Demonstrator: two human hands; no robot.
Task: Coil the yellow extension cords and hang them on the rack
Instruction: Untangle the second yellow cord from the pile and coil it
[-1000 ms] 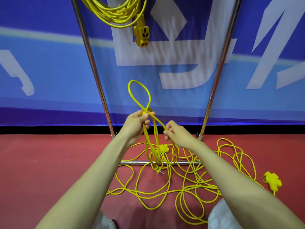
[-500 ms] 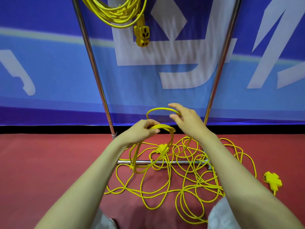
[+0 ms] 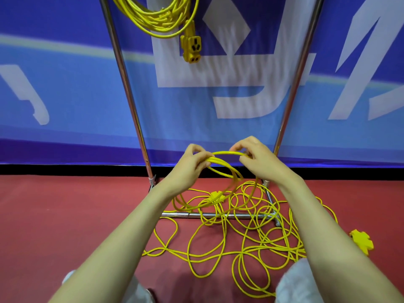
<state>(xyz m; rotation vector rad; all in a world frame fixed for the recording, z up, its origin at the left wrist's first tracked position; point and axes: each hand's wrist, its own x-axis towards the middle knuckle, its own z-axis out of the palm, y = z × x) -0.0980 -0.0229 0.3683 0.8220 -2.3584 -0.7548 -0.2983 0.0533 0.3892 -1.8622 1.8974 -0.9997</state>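
A coiled cord is hanging on the steel rack at top left. Below it, the left hand is gripping loops of yellow extension cord, fingers curled round them, while the right hand is pinching the top strand. The remainder is lying tangled on the red floor over the rack's base bar, with a yellow socket block lying apart at the right.

The matte red floor carries a loose yellow extension cord, which sprawls in many overlapping loops from the middle towards the right. Several loops cross over the shiny metal base bar of the chrome tube rack, which lies flat on the floor; the rack's two upright feet stand further back, near a black strip at the floor's far edge. A small yellow connector block lies among the loops just behind the bar. A yellow multi-way socket block lies at the right, beyond the tangle.
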